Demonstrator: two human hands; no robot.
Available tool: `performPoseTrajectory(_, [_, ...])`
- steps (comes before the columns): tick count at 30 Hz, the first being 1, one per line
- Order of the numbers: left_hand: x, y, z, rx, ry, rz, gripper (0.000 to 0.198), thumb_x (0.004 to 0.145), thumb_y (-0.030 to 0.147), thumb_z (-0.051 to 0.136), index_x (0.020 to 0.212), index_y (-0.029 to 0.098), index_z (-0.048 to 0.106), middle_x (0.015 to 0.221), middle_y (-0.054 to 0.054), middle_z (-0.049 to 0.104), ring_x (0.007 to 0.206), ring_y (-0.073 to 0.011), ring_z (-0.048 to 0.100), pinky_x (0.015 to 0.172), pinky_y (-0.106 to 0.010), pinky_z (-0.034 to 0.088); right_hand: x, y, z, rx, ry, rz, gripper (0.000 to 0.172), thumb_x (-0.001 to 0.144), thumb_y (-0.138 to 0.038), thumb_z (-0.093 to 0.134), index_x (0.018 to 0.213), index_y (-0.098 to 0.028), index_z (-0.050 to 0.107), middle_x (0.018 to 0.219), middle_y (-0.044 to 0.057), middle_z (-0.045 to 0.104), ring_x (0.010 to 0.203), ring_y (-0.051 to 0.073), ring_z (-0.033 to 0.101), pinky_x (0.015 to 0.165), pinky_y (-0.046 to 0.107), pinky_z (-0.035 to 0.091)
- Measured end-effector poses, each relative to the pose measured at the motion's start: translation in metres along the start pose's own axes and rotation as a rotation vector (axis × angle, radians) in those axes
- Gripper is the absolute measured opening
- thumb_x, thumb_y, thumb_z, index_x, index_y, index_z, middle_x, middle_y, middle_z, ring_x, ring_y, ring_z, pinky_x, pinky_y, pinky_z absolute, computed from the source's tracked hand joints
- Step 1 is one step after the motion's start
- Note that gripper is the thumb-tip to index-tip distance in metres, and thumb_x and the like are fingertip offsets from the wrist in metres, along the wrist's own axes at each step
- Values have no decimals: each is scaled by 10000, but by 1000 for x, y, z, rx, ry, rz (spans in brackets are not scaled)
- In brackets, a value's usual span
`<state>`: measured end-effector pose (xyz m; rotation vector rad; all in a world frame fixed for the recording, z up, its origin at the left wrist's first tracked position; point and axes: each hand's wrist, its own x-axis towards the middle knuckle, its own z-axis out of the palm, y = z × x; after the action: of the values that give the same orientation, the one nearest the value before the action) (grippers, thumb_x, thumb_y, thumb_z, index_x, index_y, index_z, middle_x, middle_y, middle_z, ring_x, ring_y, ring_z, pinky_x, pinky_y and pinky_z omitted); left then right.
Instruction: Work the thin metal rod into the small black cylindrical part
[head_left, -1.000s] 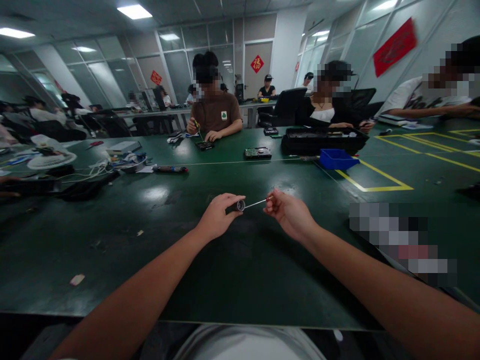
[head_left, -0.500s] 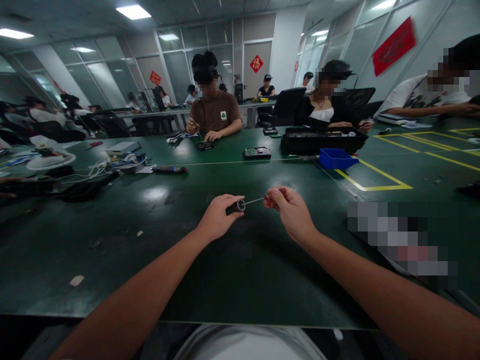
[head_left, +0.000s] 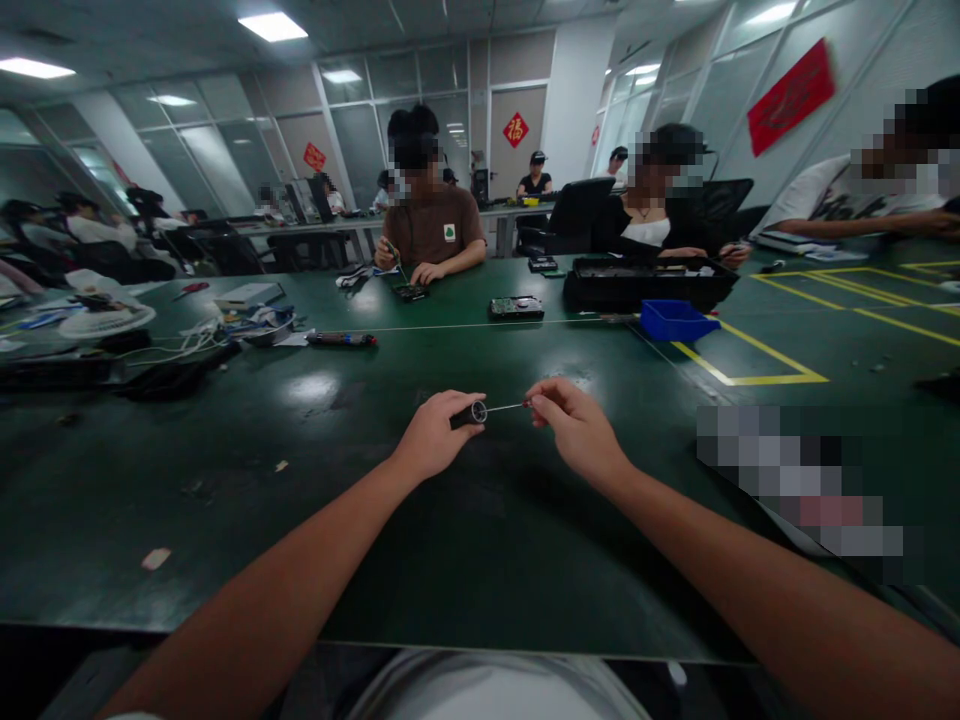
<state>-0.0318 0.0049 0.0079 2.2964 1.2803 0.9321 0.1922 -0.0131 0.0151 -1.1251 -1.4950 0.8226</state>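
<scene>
My left hand (head_left: 435,435) is closed round a small black cylindrical handle (head_left: 471,413) held just above the green table (head_left: 465,560). A thin metal shaft (head_left: 504,407) runs from the handle's end to the right. My right hand (head_left: 574,428) pinches the far end of that shaft between thumb and fingertips. Both hands hover at the middle of the table, a short gap between them.
A blue bin (head_left: 673,320) and a long black tray (head_left: 649,280) stand at the back right beside yellow floor-tape lines (head_left: 750,350). A circuit board (head_left: 516,306) lies mid-back. Cables and clutter (head_left: 187,345) fill the left. Several people sit across the table.
My right hand has drawn slightly left, toward the handle, so less of the shaft shows between the hands. The left hand has hardly moved.
</scene>
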Motion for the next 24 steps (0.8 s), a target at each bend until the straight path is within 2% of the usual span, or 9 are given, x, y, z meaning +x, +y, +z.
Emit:
performPoseTrajectory(2, [0, -1, -1, -3, 2, -7, 443, 838, 160, 731, 1270, 243, 673, 1224, -59, 700, 1155, -236, 618, 1038, -433, 461, 0, 2, 0, -26, -34, 23, 205, 890, -372, 549, 867, -212, 676, 712, 6, 643, 668, 175, 606, 629, 308, 459])
performPoseTrajectory(4, [0, -1, -1, 0, 0, -13, 444, 841, 163, 727, 1275, 244, 671, 1227, -58, 697, 1159, -236, 615, 1041, -434, 460, 1, 3, 0, -90, -47, 58, 323, 946, -434, 478, 845, -208, 686, 620, -3, 606, 595, 171, 586, 592, 309, 443])
performPoseTrajectory(6, [0, 0, -1, 12, -7, -15, 442, 844, 162, 725, 1276, 240, 672, 1223, -58, 697, 1156, -237, 613, 1038, -434, 461, 1, 2, -1, -149, -42, 86, 414, 974, -490, 431, 831, -200, 691, 614, 4, 613, 530, 160, 562, 547, 307, 425])
performPoseTrajectory(10, [-1, 2, -1, 39, -51, 8, 438, 847, 165, 723, 1276, 239, 674, 1200, -58, 703, 1140, -241, 613, 1025, -436, 466, 2, 1, 0, -161, -28, 97, 329, 945, -440, 486, 984, -190, 697, 795, 41, 691, 570, 162, 583, 532, 307, 439])
performPoseTrajectory(14, [-2, 3, 0, 34, -67, 11, 437, 850, 166, 720, 1279, 237, 672, 1199, -62, 702, 1139, -240, 616, 1033, -434, 464, 0, 1, 2, -77, 13, 69, 327, 899, -386, 543, 1151, -190, 619, 799, 27, 663, 654, 180, 598, 596, 324, 479])
performPoseTrajectory(17, [-1, 2, 1, 38, -64, 7, 446, 846, 169, 725, 1283, 237, 669, 1207, -65, 698, 1145, -243, 615, 1036, -437, 462, 0, 2, 2, -17, 2, 73, 320, 917, -422, 514, 1116, -194, 619, 690, -9, 586, 659, 184, 585, 626, 334, 486])
performPoseTrajectory(20, [-1, 1, 2, 36, -68, 8, 442, 840, 167, 729, 1271, 248, 676, 1196, -60, 700, 1135, -243, 622, 1034, -441, 465, -1, 1, 1, -64, -18, 89, 390, 966, -497, 412, 1001, -196, 656, 614, -22, 499, 596, 178, 532, 576, 331, 452])
performPoseTrajectory(24, [-1, 2, 2, 26, -65, -6, 432, 838, 156, 730, 1259, 239, 681, 1200, -61, 702, 1138, -243, 625, 1033, -435, 466, -3, 3, 3, -86, 24, 41, 294, 951, -425, 467, 1097, -219, 617, 733, -3, 587, 621, 170, 541, 593, 332, 441])
